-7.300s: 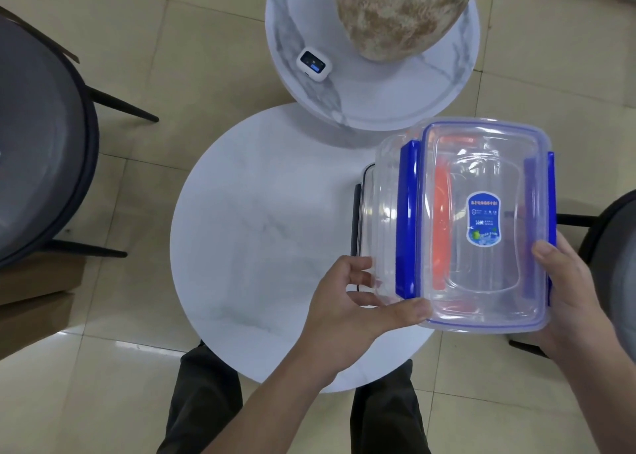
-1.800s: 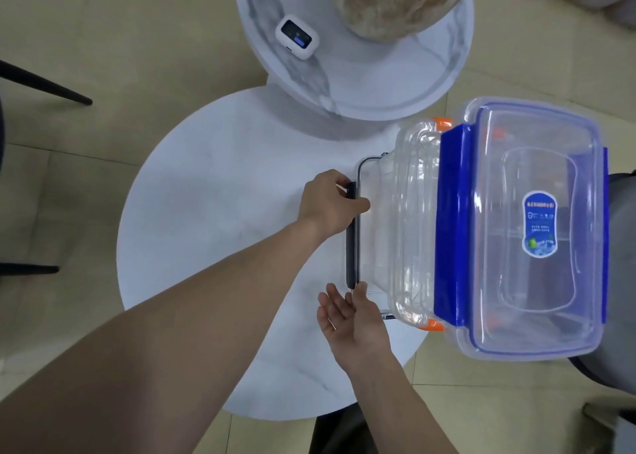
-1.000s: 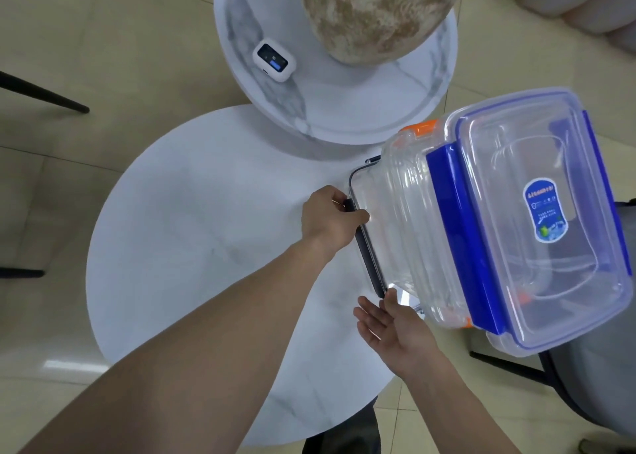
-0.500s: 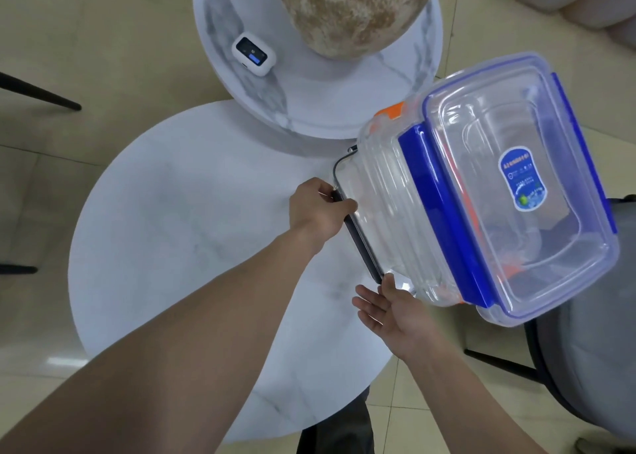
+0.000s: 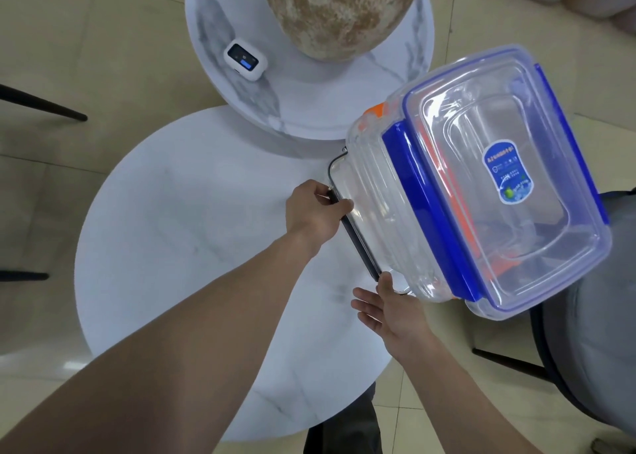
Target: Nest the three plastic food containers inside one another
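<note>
A stack of clear plastic food containers stands at the right edge of the round white table (image 5: 179,233). On top is the container with blue clips (image 5: 509,185), bearing a blue label. Under it shows a clear container with orange clips (image 5: 382,212). At the bottom lies a container with a dark rim (image 5: 358,243). My left hand (image 5: 315,211) grips that dark rim on its left side. My right hand (image 5: 390,307) is spread flat, fingers apart, with a fingertip touching the stack's near left corner.
A smaller round marble table (image 5: 309,85) stands behind, carrying a large mottled brown sphere (image 5: 339,9) and a small white device with a screen (image 5: 245,56). A grey chair (image 5: 595,350) is at the right. Black chair legs (image 5: 38,104) show at the left.
The camera has shifted, so the stack appears rotated clockwise and tilted. My left hand stays on the dark rim and my right hand stays open at the near corner.
</note>
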